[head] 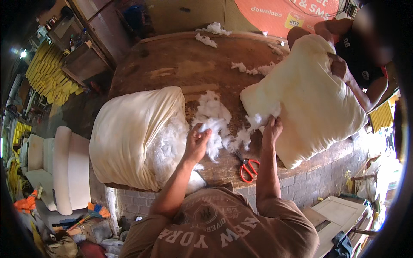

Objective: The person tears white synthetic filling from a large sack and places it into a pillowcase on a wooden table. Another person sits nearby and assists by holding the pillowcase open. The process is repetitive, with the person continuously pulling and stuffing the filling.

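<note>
On a wooden worktable [167, 61] lies a cream fabric cushion cover [125, 135], its open side facing right and showing white fibre stuffing [166, 150]. My left hand [197, 143] is raised beside that opening, thumb and index fingertips pinching a wisp of white fibre. A pile of loose fibre [211, 109] lies just beyond it. My right hand [273, 129] has its fingers closed on a white fibre tuft [274, 111], by the near left edge of a plump cream cushion [309, 106]. Scissors with red handles [247, 169] lie between my forearms.
A co-worker [358, 64] at the far right has a hand on the plump cushion. Fibre scraps [255, 68] lie along the table's far side. An upholstered sofa [69, 171] stands at left, near a broom [98, 210]. Pale panels [338, 209] lie at lower right.
</note>
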